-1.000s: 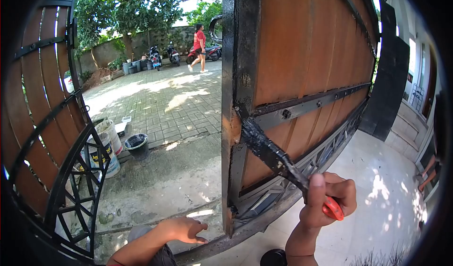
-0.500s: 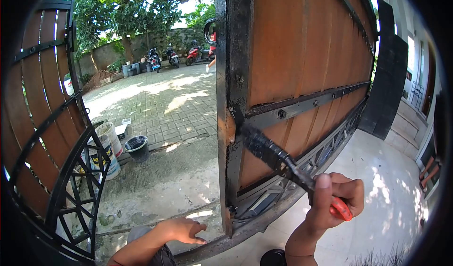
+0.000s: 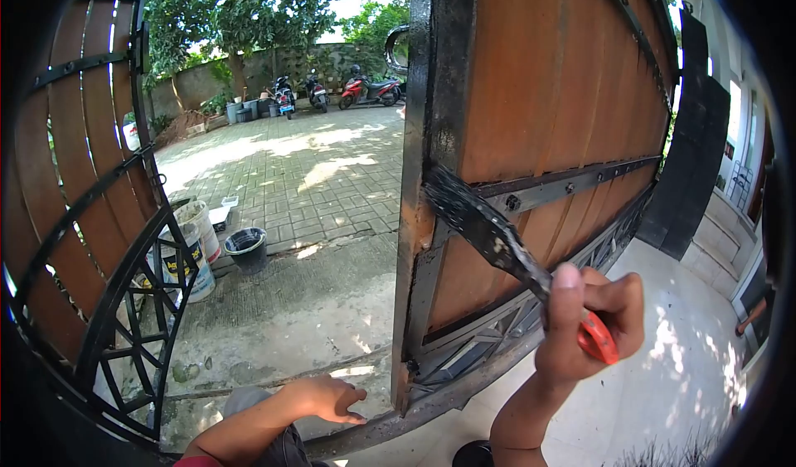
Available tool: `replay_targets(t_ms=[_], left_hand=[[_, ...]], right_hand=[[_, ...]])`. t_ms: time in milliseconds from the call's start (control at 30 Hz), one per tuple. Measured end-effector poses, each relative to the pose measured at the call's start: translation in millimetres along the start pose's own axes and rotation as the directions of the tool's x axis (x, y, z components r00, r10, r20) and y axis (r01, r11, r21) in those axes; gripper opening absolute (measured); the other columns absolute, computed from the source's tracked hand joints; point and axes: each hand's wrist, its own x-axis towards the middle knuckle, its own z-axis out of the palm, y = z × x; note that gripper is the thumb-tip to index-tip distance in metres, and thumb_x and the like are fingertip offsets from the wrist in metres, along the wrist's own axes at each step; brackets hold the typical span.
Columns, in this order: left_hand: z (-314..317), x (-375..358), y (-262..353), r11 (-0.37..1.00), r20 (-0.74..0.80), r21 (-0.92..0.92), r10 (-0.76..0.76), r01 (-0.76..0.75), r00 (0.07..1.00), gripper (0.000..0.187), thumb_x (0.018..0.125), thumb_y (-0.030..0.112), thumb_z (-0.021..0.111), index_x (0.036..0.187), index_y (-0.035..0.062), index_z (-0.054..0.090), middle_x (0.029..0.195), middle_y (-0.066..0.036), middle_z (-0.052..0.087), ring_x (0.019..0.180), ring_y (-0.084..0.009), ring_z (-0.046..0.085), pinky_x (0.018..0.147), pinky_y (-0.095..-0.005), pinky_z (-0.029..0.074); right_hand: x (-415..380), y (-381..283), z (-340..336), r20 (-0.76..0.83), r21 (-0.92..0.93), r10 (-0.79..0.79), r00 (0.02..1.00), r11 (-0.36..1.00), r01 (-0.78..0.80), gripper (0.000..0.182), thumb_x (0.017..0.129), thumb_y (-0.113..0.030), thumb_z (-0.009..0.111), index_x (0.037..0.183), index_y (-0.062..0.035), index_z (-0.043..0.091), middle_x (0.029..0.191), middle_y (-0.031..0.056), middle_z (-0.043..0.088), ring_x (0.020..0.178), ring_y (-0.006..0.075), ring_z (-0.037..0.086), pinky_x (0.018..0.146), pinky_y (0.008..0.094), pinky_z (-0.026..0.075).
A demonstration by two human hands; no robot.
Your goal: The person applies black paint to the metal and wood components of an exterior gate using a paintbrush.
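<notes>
Head view: right hand [image 3: 584, 326] pinches a paint-caked brush [image 3: 496, 241], bristles [image 3: 446, 200] seemingly against rough black metal [image 3: 448, 94]; left hand [image 3: 325, 397] half-spread.

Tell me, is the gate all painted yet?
Not yet, it seems. The upper post looks glossy black, so probably done. The right hand holds the brush against the post beside the crossbar. To do: the brown patch below the bristles, and maybe the duller grey crossbar.

a bare right hand [image 3: 587, 322] grips tightly, fingers curled and thumb pointing up, above a raised, bare right forearm [image 3: 524, 421]. lower down, a bare left hand [image 3: 330, 399] extends inward, fingers apart and loosely bent, its bare left forearm [image 3: 253, 427] held low and slanted.
</notes>
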Motion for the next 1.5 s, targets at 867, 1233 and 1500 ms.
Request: replay_targets(t_ms=[867, 1233, 1500], left_hand=[[-9, -14, 6, 0.997, 0.065, 0.012, -0.079, 0.078, 0.995, 0.069, 0.091, 0.062, 0.043, 0.134, 0.0083, 0.044, 0.121, -0.019, 0.058, 0.113, -0.0393, 0.055, 0.095, -0.0483, 0.045], [-5, -17, 8, 0.999, 0.06, -0.007, -0.043, 0.043, 0.997, 0.069, 0.09, 0.062, 0.045, 0.133, 0.0082, 0.045, 0.121, -0.019, 0.059, 0.112, -0.038, 0.056, 0.094, -0.0472, 0.045], [0, -21, 3, 0.996, 0.031, 0.018, -0.086, 0.085, 0.996, 0.068, 0.091, 0.062, 0.044, 0.132, 0.0079, 0.045, 0.119, -0.019, 0.059, 0.111, -0.0388, 0.056, 0.093, -0.0466, 0.045]], right_hand=[[12, -53, 32, -0.308, 0.015, 0.182, 0.934, 0.982, -0.186, 0.04, 0.073, 0.002, 0.073, 0.063, -0.0084, 0.036, 0.057, -0.0005, 0.039, 0.044, 0.0044, 0.036, 0.046, 0.0175, 0.023], [25, -22, 31, 0.04, -0.183, -0.147, 0.988, 0.971, 0.152, 0.038, 0.082, -0.006, 0.07, 0.065, -0.0112, 0.036, 0.051, -0.0041, 0.039, 0.038, -0.0008, 0.028, 0.035, 0.0154, 0.019], [32, -20, 24, 0.113, -0.224, -0.219, 0.969, 0.945, 0.239, 0.039, 0.082, -0.006, 0.07, 0.066, -0.0115, 0.035, 0.052, -0.0043, 0.042, 0.038, -0.0011, 0.029, 0.036, 0.0155, 0.019]])
